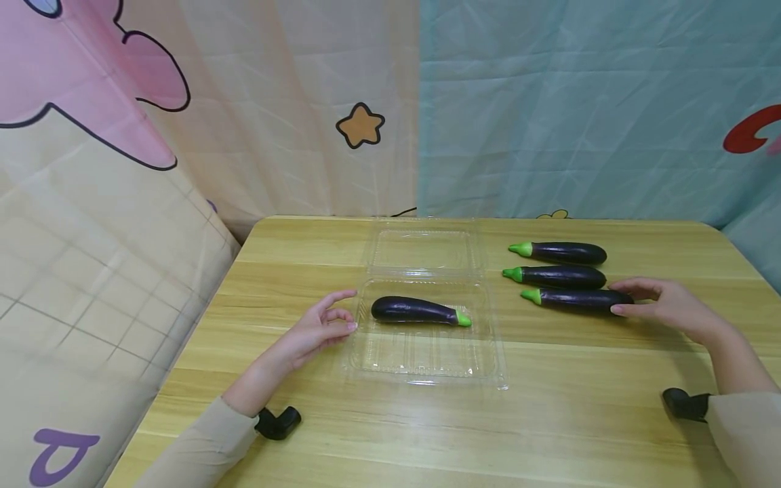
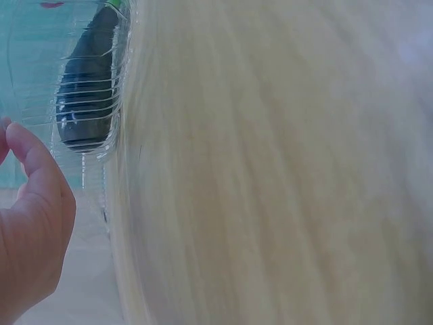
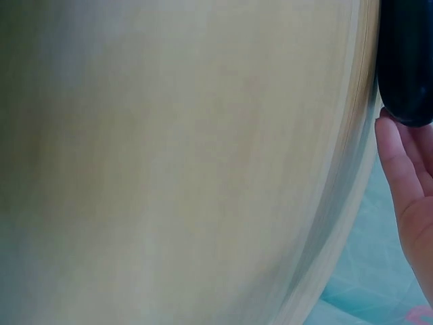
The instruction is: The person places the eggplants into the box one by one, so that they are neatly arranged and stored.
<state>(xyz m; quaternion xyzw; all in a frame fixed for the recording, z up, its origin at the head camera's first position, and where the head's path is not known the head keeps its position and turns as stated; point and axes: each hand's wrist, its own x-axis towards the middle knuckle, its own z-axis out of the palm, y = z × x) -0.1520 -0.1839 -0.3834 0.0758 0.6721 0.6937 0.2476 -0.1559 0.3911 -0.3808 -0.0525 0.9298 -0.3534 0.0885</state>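
Left hand point(image 1: 314, 337): one, relaxed, fingers loosely bent, grasping nothing; held at the left edge of the clear container, apparently to be near enough to steady it. Whether the fingertips touch the plastic cannot be told.

Black wrist mount point(image 1: 281, 423): one, below the left hand, at the cuff of a beige sleeve point(image 1: 210, 437).

Clear container point(image 1: 403, 356): one, plastic, flat on the wooden table point(image 1: 427, 434), between the hands. Its lid point(image 1: 421, 249) lies folded back on the far side, which leaves the base uncovered and within reach of both hands.

Boxed eggplant point(image 1: 415, 310): one, dark purple, lying crosswise in the far half of the base, green stem to the right; the long side of the base seems to suit its length.

Loose eggplants: three, right of the container, in a rough stack of rows, stems to the left. Far eggplant point(image 1: 569, 253); middle eggplant point(image 1: 563, 276); near eggplant point(image 1: 576, 300), close beside the middle one. Their blunt ends face right, probably the handiest side for the right hand.

Right hand point(image 1: 674, 305): one, grasping the near eggplant by its blunt end, thumb on the near side, fingers on the far side, a hold that leaves the stem end free.
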